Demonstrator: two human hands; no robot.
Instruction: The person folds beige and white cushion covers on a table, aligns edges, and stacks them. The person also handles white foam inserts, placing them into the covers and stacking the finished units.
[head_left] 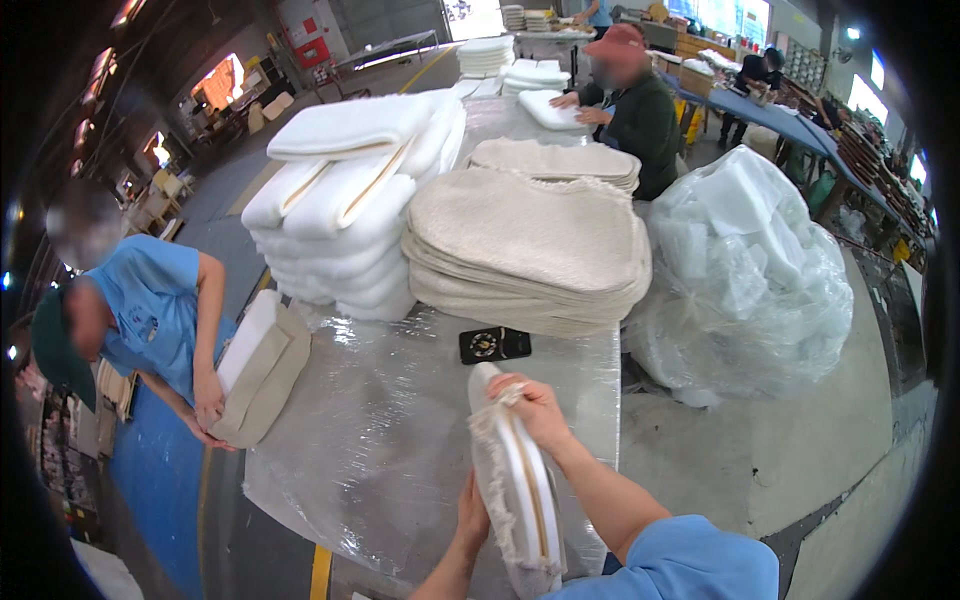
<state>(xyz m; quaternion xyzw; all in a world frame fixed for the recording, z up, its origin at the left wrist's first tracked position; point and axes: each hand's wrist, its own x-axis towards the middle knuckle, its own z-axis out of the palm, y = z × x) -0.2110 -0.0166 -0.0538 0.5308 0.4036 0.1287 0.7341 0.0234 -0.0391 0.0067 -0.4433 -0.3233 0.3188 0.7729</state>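
In front of me a cushion [540, 505] stands on its edge, with white padding and a tan strip showing between the sides of its beige fabric cover [484, 440]. Loose threads hang along the cover's frayed edge. My right hand [538, 410] is closed on that edge near the far end. Against the cushion's left side rests my left hand [473, 512], gripping it low down, its fingers partly hidden. Just beyond the far tip a black phone [495, 345] lies on the plastic-covered table [370, 430].
Beige covers [530, 240] are stacked beyond the phone, beside piled white pads [335, 215]. To the right bulges a clear plastic bag [740, 280] of white padding. At left, a co-worker [150, 310] handles another cushion [265, 370]; a person in a red cap [640, 110] works farther back.
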